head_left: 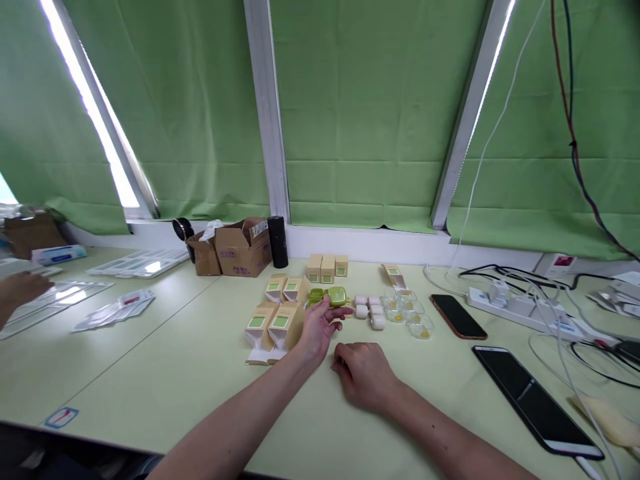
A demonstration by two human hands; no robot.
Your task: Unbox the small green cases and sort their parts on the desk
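My left hand (320, 325) reaches forward over the pale green table (165, 373), fingers apart, its fingertips close to two small green cases (331, 296); whether it touches them I cannot tell. Just left of it stand several small beige cartons with green labels (274, 324). My right hand (364, 373) rests on the table with its fingers curled under, nothing visible in them. Beyond it lie several small white cases (371, 311) and clear plastic shells with yellow spots (411, 315).
Three more beige cartons (327, 268), a black cylinder (278, 241) and open brown boxes (235, 249) stand at the back. Two phones (458, 316) (535, 399), a power strip (515, 304) and cables lie right. Another person's hand (20, 291) is at far left by plastic trays (140, 263).
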